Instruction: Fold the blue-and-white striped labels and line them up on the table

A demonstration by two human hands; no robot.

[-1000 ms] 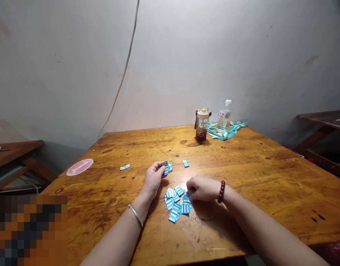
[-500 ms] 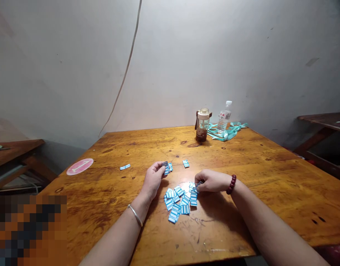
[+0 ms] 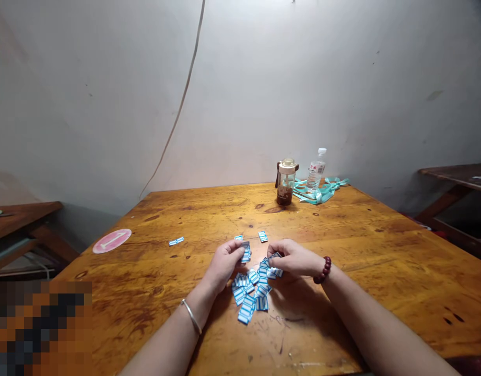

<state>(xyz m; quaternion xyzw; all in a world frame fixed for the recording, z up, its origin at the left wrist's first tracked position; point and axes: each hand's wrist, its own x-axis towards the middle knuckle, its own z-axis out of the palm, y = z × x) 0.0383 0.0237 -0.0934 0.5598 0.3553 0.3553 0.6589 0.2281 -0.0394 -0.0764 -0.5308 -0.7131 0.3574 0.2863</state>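
Note:
Small blue-bordered white labels lie in a loose, overlapping pile (image 3: 246, 308) on the wooden table (image 3: 209, 209). My left hand (image 3: 223, 262), with a silver bangle on its wrist, pinches several labels (image 3: 246, 255) between thumb and fingers, just beyond the pile. At the pile's right edge, my right hand (image 3: 297, 258) has its thumb and forefinger closed on a label (image 3: 276, 256); its fingertips partly hide it. A beaded bracelet circles that wrist. Beyond my hands lie a separate label (image 3: 262, 236) and, partly behind my left fingers, another label (image 3: 238, 237).
Two narrow labels (image 3: 176, 242) rest on the left, near a pink round sticker (image 3: 112, 241) with a "1". At the back right stand a drink cup (image 3: 286, 183) with dark contents and a clear water bottle (image 3: 316, 169) among turquoise ribbons (image 3: 320, 194).
My left hand has moved right and slightly nearer with its labels, uncovering a label behind it. My right hand has shifted a little left, and labels at the pile's right side have moved.

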